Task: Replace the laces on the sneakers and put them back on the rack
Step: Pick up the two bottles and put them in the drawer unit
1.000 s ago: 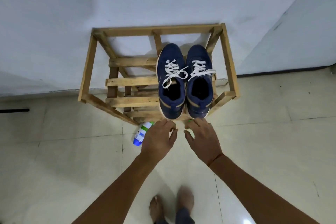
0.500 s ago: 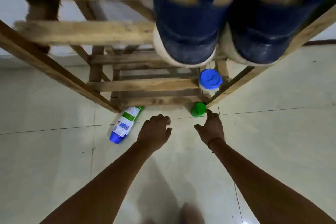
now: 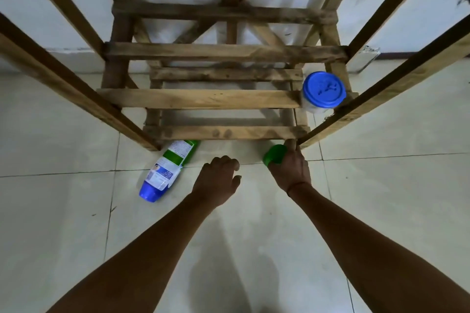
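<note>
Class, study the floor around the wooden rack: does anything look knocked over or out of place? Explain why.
The blue-capped bottle lies on its side on the floor, its base tucked under the lowest slat of the rack, while the blue-lidded jar stands upright on a shelf. It looks toppled.

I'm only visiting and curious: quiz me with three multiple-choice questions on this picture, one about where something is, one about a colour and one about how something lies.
1. Where is the jar?
A. inside a sneaker
B. on a lower shelf of the rack
C. on a chair

2. What colour is the cap of the bottle?
A. red
B. yellow
C. blue

3. How is the bottle placed?
A. lying on its side on the floor
B. standing upright
C. hanging from a hook

Answers:
1 B: the jar sits on the slats at the rack's right side.
2 C: the bottle's cap end is plainly blue.
3 A: its whole length rests flat on the tiles.
</note>
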